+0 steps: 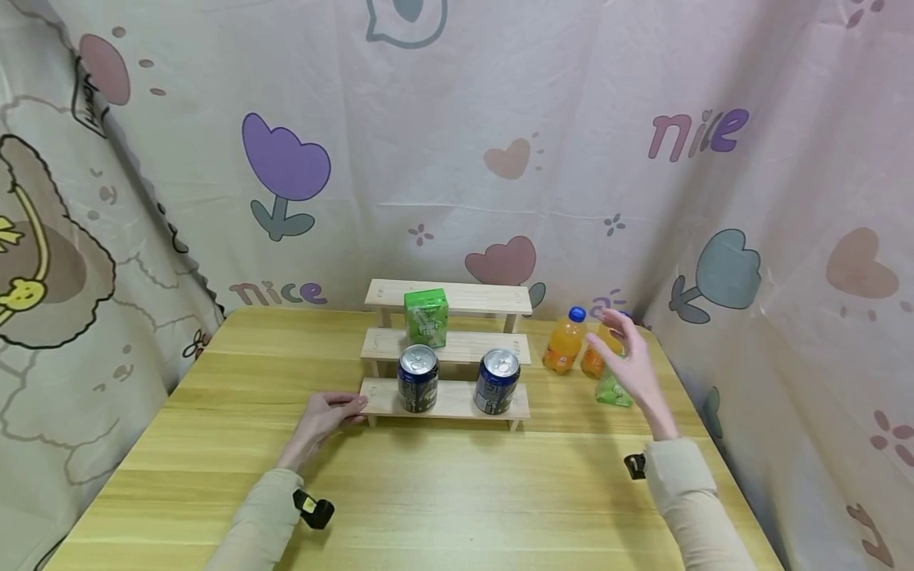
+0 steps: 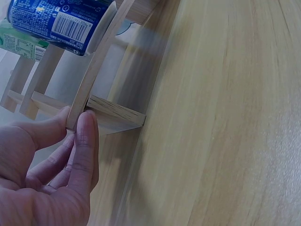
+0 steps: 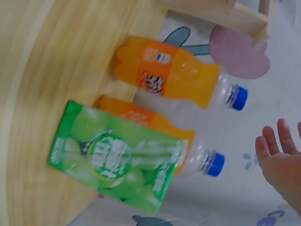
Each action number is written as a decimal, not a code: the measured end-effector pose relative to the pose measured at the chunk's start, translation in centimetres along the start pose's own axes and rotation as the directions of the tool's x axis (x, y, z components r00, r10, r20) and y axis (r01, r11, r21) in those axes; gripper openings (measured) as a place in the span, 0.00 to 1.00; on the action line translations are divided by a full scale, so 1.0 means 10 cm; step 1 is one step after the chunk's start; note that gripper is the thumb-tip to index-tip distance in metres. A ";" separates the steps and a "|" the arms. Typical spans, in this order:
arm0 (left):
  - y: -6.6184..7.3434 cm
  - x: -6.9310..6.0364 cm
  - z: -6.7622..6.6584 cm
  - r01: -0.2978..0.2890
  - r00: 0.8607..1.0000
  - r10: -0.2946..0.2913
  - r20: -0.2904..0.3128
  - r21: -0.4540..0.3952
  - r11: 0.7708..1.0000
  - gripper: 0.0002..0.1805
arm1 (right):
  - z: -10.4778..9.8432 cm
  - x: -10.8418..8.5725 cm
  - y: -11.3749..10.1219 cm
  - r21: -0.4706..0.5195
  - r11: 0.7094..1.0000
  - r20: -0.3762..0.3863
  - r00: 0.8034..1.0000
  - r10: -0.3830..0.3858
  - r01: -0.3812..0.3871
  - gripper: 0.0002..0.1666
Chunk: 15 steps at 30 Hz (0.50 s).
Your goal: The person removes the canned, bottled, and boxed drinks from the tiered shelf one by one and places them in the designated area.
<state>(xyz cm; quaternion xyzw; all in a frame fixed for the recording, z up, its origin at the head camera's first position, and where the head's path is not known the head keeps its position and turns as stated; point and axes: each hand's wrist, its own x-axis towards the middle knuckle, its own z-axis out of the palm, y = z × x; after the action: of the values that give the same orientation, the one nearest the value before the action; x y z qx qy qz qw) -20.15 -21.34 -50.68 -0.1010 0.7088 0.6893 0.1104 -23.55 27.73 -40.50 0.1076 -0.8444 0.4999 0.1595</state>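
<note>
My left hand (image 1: 321,420) pinches the left end of the bottom board of a three-step wooden shelf (image 1: 455,398), thumb on top and fingers beneath in the left wrist view. Two dark blue drink cans (image 1: 417,390) stand upright on that board, spaced apart. A green juice carton (image 1: 427,319) stands on the middle board, towards the left. With fingers spread and nothing held, my right hand (image 1: 631,366) hovers over another green juice carton (image 3: 115,157) on the table. Behind that carton stand two orange juice bottles (image 3: 167,73) with blue caps, one partly covered.
The shelf stands near the back of the wooden table (image 1: 428,500), with its top board (image 1: 457,296) bare. Patterned curtains (image 1: 428,135) hang close behind the table and along both sides.
</note>
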 end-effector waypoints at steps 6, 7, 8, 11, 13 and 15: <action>0.01 -0.02 0.00 0.004 1.000 -0.004 0.005 -0.011 1.000 0.24 | 0.11 0.06 -0.15 0.016 1.000 0.078 0.997 -0.014 0.012 0.34; 0.01 -0.02 0.00 0.004 1.000 -0.004 0.005 -0.013 1.000 0.24 | 0.14 0.07 -0.18 0.019 1.000 0.091 0.996 -0.021 0.019 0.35; 0.01 -0.02 0.00 0.005 1.000 -0.005 0.003 -0.016 1.000 0.24 | 0.16 0.09 -0.20 0.018 1.000 0.104 0.994 -0.026 0.025 0.35; 0.01 -0.01 -0.01 0.009 1.000 -0.009 0.001 -0.017 1.000 0.25 | 0.23 0.13 -0.29 0.008 0.999 0.141 0.989 -0.036 0.035 0.36; 0.00 -0.01 -0.01 0.014 1.000 -0.014 -0.008 -0.020 1.000 0.24 | 0.27 0.16 -0.34 -0.005 0.999 0.161 0.986 -0.038 0.039 0.37; 0.00 0.00 -0.01 0.010 1.000 -0.010 -0.004 -0.017 1.000 0.25 | 0.31 0.18 -0.41 -0.019 0.999 0.181 0.983 -0.036 0.040 0.38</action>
<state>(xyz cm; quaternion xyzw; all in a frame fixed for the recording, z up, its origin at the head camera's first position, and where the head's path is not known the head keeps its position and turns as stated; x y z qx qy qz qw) -20.16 -21.39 -50.70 -0.1071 0.7026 0.6946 0.1114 -24.35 23.07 -37.90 0.1667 -0.8587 0.4755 0.0932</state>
